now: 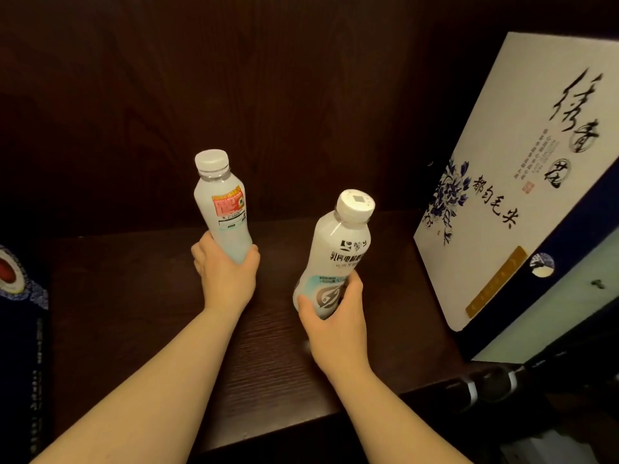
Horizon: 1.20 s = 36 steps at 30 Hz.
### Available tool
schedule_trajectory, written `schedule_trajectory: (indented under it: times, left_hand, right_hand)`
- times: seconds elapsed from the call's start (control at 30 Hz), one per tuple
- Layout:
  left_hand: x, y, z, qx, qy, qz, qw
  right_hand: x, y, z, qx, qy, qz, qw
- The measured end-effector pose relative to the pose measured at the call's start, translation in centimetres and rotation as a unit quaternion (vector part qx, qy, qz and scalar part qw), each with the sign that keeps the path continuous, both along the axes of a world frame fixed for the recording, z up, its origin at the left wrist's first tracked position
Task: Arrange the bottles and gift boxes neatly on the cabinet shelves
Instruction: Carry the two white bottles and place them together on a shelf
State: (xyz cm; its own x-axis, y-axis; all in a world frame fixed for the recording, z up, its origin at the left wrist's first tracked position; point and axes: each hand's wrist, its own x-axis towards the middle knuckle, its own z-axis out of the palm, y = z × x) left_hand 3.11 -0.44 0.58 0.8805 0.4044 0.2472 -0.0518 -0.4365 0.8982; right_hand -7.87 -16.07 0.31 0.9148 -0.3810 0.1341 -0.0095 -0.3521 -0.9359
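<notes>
My left hand (227,276) grips the base of a white drink bottle (222,209) with a red-and-orange label and a white cap, held above the dark wooden shelf (140,313). In my right hand (335,316) is a second white bottle (335,259) with black lettering and a grey logo, tilted slightly right, cap up. A white gift box (495,202) with black calligraphy and blue flowers stands on the right side of the shelf, leaning. A dark blue gift box (20,316) stands at the left edge, partly cut off.
The cabinet's dark wooden back panel (268,95) rises behind the bottles. A dark box side with a pale green face (549,316) sits next to the white gift box. Black cylindrical objects (482,383) lie at the shelf's lower right corner.
</notes>
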Motion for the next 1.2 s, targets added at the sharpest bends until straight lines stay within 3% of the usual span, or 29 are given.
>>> schedule_trajectory:
  times: [0.33,0.6,0.9,1.2]
  left_hand:
    - [-8.2,-2.3,2.6,-0.027,0.037,-0.041,0.998]
    - [-13.4,-7.3,9.1,0.001,0.005,-0.081,0.997]
    - [-24.6,-17.1,16.7,0.024,-0.071,-0.127,0.989]
    - [-33.3,-32.0,21.4,0.009,-0.113,-0.204,0.972]
  right_hand:
    - [-7.6,-3.2,2.4,-0.005,0.031,0.003,1.0]
    - [-13.2,-7.8,8.6,0.026,-0.028,-0.001,0.999]
    - [-23.6,-17.4,15.6,0.012,-0.138,0.014,0.99]
    - [-33.8,-32.3,19.0,-0.036,-0.169,-0.029,0.984]
